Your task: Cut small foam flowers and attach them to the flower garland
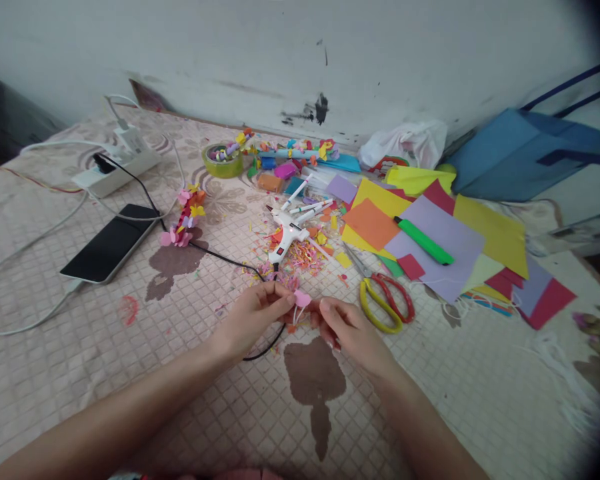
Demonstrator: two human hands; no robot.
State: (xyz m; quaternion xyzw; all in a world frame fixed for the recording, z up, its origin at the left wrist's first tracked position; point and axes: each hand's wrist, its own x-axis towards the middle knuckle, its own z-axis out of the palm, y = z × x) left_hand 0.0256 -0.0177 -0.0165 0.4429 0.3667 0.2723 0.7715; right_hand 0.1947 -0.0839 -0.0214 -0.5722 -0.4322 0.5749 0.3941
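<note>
My left hand (260, 312) pinches a small pink paper petal shape (301, 298) between thumb and forefinger. Thin white string (298, 316) hangs just below it, between the two hands. Close on the other side, my right hand (347, 328) has its thumb pressed to its fingers; what lies in that pinch is too small to make out. Beyond the hands a white glue gun (286, 239) rests among colourful paper scraps (310, 259). Scissors (384, 300) with yellow and red handles lie beside my right hand.
Coloured paper sheets (437, 233) spread at right, a green cutter (425, 241) on top. At left are a phone (109, 245), a power strip (115, 172) and a paper-flower band (187, 217). Tape (222, 162) stands near the wall. A black cable (220, 256) crosses the table; a blue bag (525, 157) sits far right.
</note>
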